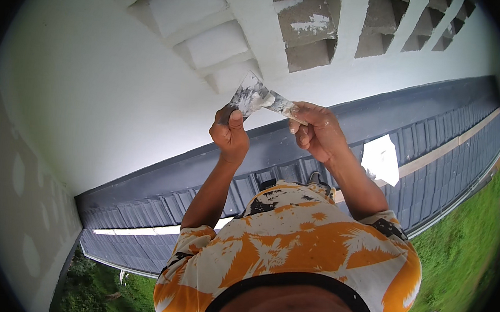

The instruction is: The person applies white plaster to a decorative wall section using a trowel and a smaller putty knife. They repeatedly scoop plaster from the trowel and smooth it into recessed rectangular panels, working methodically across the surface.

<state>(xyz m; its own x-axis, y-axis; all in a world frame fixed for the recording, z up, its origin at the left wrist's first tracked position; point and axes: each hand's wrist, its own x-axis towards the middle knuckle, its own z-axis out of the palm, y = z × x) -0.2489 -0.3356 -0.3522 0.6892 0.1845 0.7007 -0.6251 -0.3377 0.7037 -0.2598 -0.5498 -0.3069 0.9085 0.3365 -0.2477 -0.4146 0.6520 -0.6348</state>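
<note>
Grey wedge-shaped metal scraper [246, 96], white-smeared, upper centre: pinched by left hand [230, 135]. Narrower grey metal blade [281, 105], paste-streaked: pinched by right hand [320, 129].

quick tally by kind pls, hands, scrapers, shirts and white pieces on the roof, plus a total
Hands: 2, left hand and right hand
Scrapers: 2, left scraper and right scraper
Shirt: 1
White piece on the roof: 1
Total: 6
</note>
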